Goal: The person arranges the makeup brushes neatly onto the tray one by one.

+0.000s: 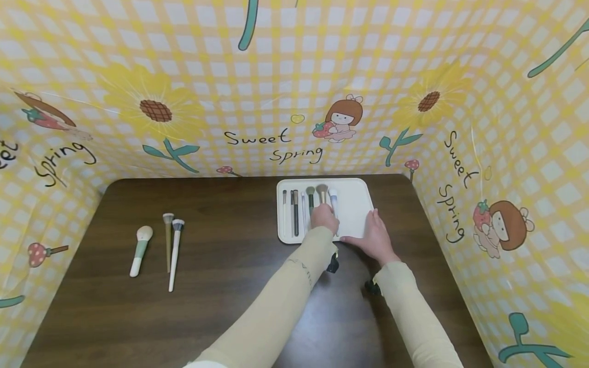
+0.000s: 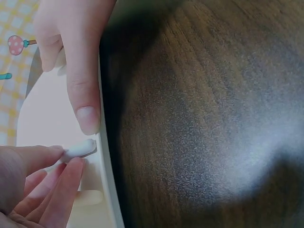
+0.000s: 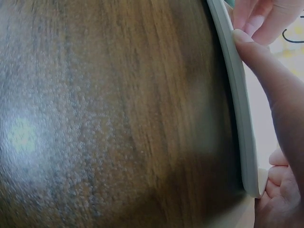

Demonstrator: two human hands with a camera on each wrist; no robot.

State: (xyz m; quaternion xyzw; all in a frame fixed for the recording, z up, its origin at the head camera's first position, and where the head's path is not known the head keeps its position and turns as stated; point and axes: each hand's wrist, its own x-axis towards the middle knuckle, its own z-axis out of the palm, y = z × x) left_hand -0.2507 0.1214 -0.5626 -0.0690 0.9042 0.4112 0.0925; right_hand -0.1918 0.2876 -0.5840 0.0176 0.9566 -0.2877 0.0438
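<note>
A white rectangular tray (image 1: pixel 356 202) lies near the table's back edge, with several makeup brushes lined up side by side in its left and middle parts. My left hand (image 1: pixel 324 219) reaches over the tray and pinches the white handle of a makeup brush (image 2: pixel 80 149) between thumb and fingers. That brush's pale blue-white head (image 1: pixel 333 193) points to the back. My right hand (image 1: pixel 376 239) holds the tray's near right corner, thumb along the front rim and fingers at the right side. Left of the held brush lie a brown-haired brush (image 1: pixel 322 192) and a green brush (image 1: pixel 310 196), partly covered by my left hand.
On the table's left side lie three more brushes: a thick one with a green-and-white handle (image 1: pixel 140 250), a tan-handled one (image 1: pixel 168 245) and a long white one (image 1: pixel 175 258). Checked yellow cloth (image 1: pixel 257 97) walls in the dark wooden table (image 1: pixel 221 306).
</note>
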